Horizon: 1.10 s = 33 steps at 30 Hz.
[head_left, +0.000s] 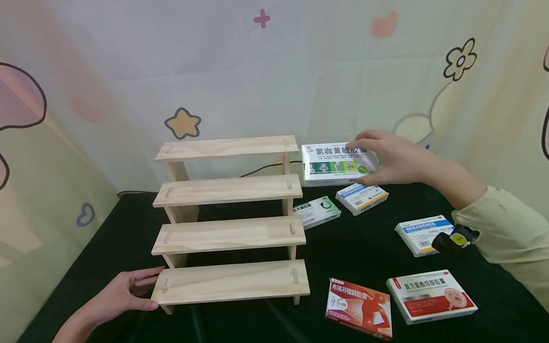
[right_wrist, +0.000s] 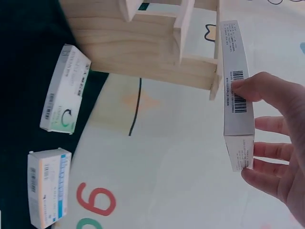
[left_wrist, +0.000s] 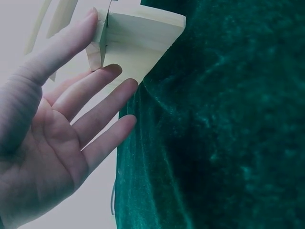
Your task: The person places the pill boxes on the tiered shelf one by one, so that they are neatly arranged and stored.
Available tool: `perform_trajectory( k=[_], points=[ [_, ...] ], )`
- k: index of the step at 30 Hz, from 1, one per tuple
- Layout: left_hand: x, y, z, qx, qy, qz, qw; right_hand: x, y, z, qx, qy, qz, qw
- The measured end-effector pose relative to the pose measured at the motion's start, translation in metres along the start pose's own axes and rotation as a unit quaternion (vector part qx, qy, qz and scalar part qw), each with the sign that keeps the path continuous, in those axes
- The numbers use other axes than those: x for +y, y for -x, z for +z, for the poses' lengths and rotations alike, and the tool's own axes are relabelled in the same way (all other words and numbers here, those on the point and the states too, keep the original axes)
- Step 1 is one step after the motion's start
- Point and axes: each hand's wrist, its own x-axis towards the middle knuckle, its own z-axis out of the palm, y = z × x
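Observation:
A stepped wooden shelf (head_left: 231,281) with several plank tiers stands on the dark green cloth. At its lowest tier, my left hand (head_left: 122,297) grips the left end; in the left wrist view the thumb lies on one side of the wood (left_wrist: 143,36) and long, spread fingers on the other. My right hand (head_left: 388,157) holds a white and green medicine box (head_left: 330,166) by its right end, beside the top tier. From the right wrist view, the thumb presses the barcode side of that box (right_wrist: 238,121), with fingers around the far side.
Below the held box lie a green-white box (head_left: 319,212), partly behind the shelf, and a blue-white box (head_left: 362,197). Another blue-white box (head_left: 422,233) lies near the right sleeve. Towards the front are a red box (head_left: 360,307) and a white-red box (head_left: 433,295). A patterned curtain (head_left: 240,71) hangs behind.

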Motion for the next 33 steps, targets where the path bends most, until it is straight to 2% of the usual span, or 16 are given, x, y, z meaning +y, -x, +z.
perform_trajectory(
  k=[5,20,33],
  points=[
    [0.001,0.0,-0.001,-0.01,0.006,-0.005,0.9999,-0.005,-0.013,-0.005,0.005,0.004,-0.005,1.0],
    [0.003,0.001,-0.001,-0.003,-0.01,-0.014,0.9998,-0.014,-0.045,0.001,0.014,0.004,-0.033,0.9993],
    [0.004,0.001,-0.002,0.003,-0.033,-0.016,0.9993,-0.038,-0.075,0.0,0.023,-0.009,-0.06,0.9979]
  ],
)
